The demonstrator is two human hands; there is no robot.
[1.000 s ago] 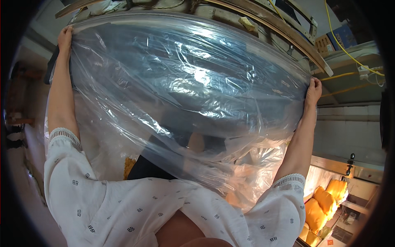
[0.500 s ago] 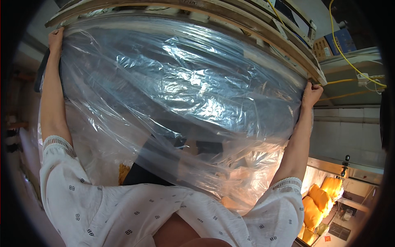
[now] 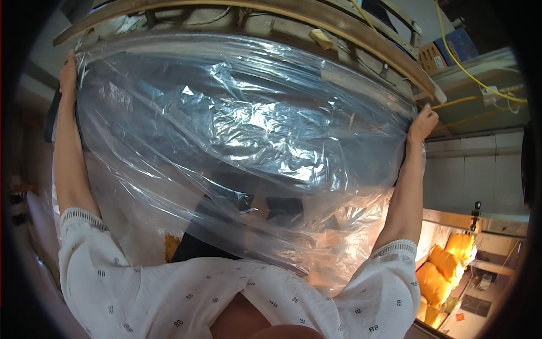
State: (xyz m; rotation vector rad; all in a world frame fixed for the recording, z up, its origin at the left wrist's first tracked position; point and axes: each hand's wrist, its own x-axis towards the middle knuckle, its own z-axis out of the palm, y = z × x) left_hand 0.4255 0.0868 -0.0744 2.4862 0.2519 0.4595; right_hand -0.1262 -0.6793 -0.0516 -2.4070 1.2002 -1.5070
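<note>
A wide clear plastic sheet [image 3: 265,121], creased and shiny, is stretched between my hands and hangs down in front of my body. Its top edge runs nearly straight across from one hand to the other. At the far left, my left hand [image 3: 68,76] is closed on one upper corner of the sheet. My right hand [image 3: 423,123] pinches the opposite upper corner with bent fingers. Dark cloth and my legs show dimly through the plastic.
A long wooden bar [image 3: 316,12] crosses beyond the sheet's top edge, with a cluttered ledge behind it. A yellow cord [image 3: 454,59] hangs at the upper right near a blue box [image 3: 456,48]. Filled yellow sacks [image 3: 440,271] lie at the lower right.
The gap between the wooden bar and the sheet's top edge has widened, showing more of the ledge. Both hands sit slightly lower and farther left in the picture, still holding the sheet.
</note>
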